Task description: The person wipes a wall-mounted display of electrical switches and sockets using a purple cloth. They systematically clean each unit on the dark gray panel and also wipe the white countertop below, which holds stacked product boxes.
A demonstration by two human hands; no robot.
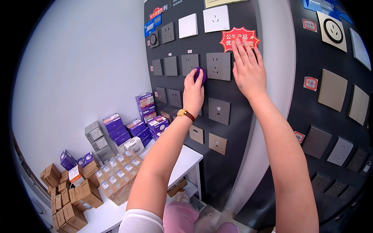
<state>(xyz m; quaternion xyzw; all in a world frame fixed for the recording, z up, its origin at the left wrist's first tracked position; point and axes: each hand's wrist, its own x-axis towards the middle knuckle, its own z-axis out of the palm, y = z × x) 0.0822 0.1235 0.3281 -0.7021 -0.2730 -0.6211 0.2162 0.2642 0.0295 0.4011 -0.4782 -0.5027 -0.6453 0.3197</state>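
Observation:
My left hand point(194, 92) is closed around a small dark purple wad point(201, 76) that looks like cloth, mostly hidden by my fingers. It presses against the dark display board point(221, 88) between two grey panels, a smaller wall socket point(189, 60) and a larger grey wall socket point(218, 66). My right hand point(250, 73) lies flat with fingers stretched out, fingertips over a red starburst sticker point(228, 37). Below the larger socket is a square grey outlet panel point(219, 112). A wristwatch point(185, 114) sits on my left wrist.
A white table point(187, 157) at lower left bears a plastic-wrapped carton pack point(118, 176), brown boxes point(72, 215) and stacked purple boxes point(116, 130). A pale pillar point(280, 73) separates this board from a second switch board point(307, 101) at right.

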